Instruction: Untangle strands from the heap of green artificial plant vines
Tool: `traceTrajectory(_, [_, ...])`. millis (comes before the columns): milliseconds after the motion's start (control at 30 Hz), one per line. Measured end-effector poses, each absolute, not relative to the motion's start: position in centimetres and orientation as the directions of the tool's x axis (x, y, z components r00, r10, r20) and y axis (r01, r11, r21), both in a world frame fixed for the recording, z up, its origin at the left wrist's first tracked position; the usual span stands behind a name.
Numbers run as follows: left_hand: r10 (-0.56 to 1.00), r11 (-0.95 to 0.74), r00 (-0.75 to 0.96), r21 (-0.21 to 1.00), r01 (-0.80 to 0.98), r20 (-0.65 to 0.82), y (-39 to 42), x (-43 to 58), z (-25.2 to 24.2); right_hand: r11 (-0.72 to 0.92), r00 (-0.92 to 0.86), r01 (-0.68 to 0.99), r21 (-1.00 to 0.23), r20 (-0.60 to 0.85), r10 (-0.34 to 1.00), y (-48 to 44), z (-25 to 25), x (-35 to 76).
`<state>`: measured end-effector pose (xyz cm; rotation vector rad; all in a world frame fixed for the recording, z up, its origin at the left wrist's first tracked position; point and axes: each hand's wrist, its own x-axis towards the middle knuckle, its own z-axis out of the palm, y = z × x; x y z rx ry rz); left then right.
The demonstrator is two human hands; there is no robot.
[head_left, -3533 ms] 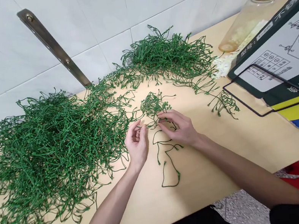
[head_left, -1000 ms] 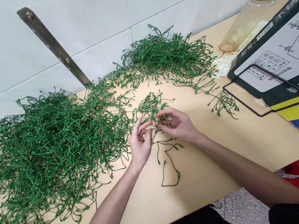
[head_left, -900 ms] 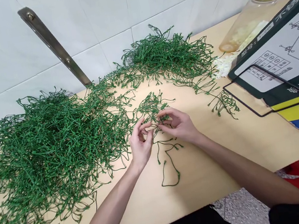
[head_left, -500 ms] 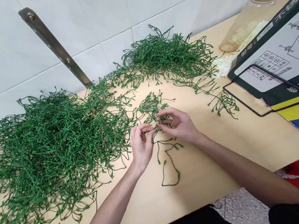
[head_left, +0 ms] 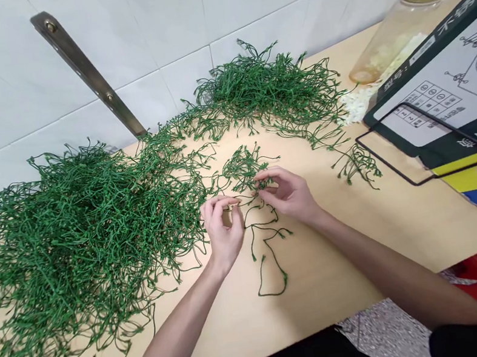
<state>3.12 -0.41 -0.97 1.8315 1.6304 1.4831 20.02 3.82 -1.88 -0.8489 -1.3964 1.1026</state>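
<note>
My left hand (head_left: 222,230) is closed in a pinch at the middle of the table, with a thin green stem (head_left: 248,204) at its fingertips. Facing it, my right hand (head_left: 294,196) pinches green stems at the other side, and a strand spans the small gap between them. The stems look like artificial plant sprigs with tiny buds at their ends. Just beyond my fingers lies a small cluster of sprigs (head_left: 240,166). Nearer to me, a few loose sprigs (head_left: 285,278) lie bent on the table. Exactly how many stems each hand holds is hidden.
A large heap of green sprigs (head_left: 87,236) covers the table's left; another pile (head_left: 268,84) sits against the tiled wall (head_left: 173,17). On the right are a plastic bottle (head_left: 397,33), a black wire frame (head_left: 417,182) and a printed box (head_left: 459,96). A metal bracket (head_left: 86,73) leans leftward.
My hands have moved slightly apart, the right one up and to the right, the left one a little to the left. The gap between my fingertips is wider.
</note>
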Motion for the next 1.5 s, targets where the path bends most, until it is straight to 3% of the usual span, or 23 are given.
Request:
traceTrajectory(200, [0.850, -0.461, 0.019, 0.726, 0.510, 0.526, -0.4, 3.1, -1.0, 0.253, -0.131, -0.118, -0.960, 0.267, 0.955, 3.8, -1.3, 20.1])
traceTrajectory(500, [0.961, -0.257, -0.005, 0.899, 0.354, 0.277, -0.8, 3.1, -2.2, 0.180, -0.135, -0.172, -0.968, 0.204, 0.970, 4.0, -1.2, 20.1])
traceTrajectory(633, [0.967, -0.250, 0.016, 0.936, 0.249, 0.254, -0.8, 3.1, -2.2, 0.165, -0.132, -0.185, -0.969, 0.191, 0.973, 4.0, -1.4, 20.0])
traceTrajectory(1167, [0.902, -0.402, 0.069, 0.769, 0.496, 0.427, -0.5, 3.1, -1.5, 0.165, -0.084, -0.194, -0.967, 0.184, 0.979, 3.9, -1.4, 20.0])
traceTrajectory(1500, [0.874, -0.401, -0.004, 0.726, 0.558, 0.487, -0.4, 3.3, -1.4, 0.172, -0.083, -0.192, -0.966, 0.191, 0.978, 4.0, -1.7, 20.0])
